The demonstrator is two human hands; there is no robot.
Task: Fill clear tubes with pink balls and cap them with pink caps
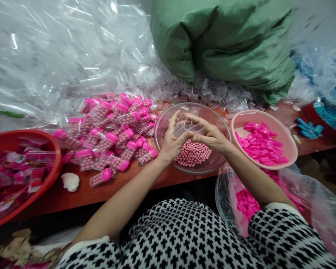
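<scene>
Above a clear bowl [163,149] of pink beads [194,154], my two hands meet around several empty clear plastic containers [194,127], their open rims facing up. My left hand [172,140] curls around the containers from the left, thumb pointing inward. From the right, my right hand [212,136] closes on the same group, and the thumbs nearly touch in front. Left of the bowl lies a pile of filled clear containers [108,138] with pink caps and beads inside.
A pale pink basin [292,149] of loose pink caps [263,145] stands right of the bowl. Empty clear containers [86,48] are heaped behind, beside a green sack [226,45]. A red basin [57,157] stands far left, near a white lump [70,182]. Blue pieces [309,129] lie far right.
</scene>
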